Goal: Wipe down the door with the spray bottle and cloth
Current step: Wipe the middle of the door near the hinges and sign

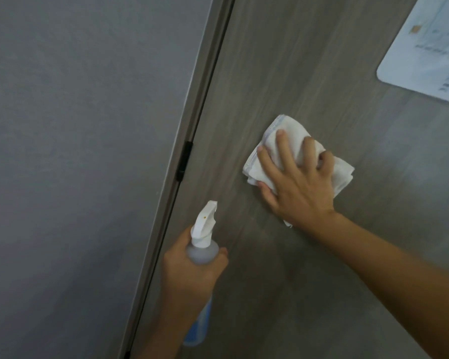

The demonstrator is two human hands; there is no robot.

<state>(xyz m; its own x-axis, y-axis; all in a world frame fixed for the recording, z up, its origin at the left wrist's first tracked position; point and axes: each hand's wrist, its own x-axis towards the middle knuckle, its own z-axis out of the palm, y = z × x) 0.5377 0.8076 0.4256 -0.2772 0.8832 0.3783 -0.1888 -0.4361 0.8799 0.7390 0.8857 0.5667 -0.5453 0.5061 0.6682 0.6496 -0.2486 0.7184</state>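
The grey-brown wood-grain door (283, 60) fills the right of the head view. My right hand (298, 182) presses a folded white cloth (344, 173) flat against the door, fingers spread over it, with one finger bent. Lower left, my left hand (189, 270) grips a clear spray bottle (201, 252) round its neck. Its white trigger head points up, close to the door's hinge edge. The bottle's blue lower part shows below my wrist.
A grey wall (75, 151) takes up the left side. The door frame (192, 125) runs diagonally between wall and door, with a black hinge (184, 160) on it. A white laminated notice (430, 47) is fixed to the door at the upper right.
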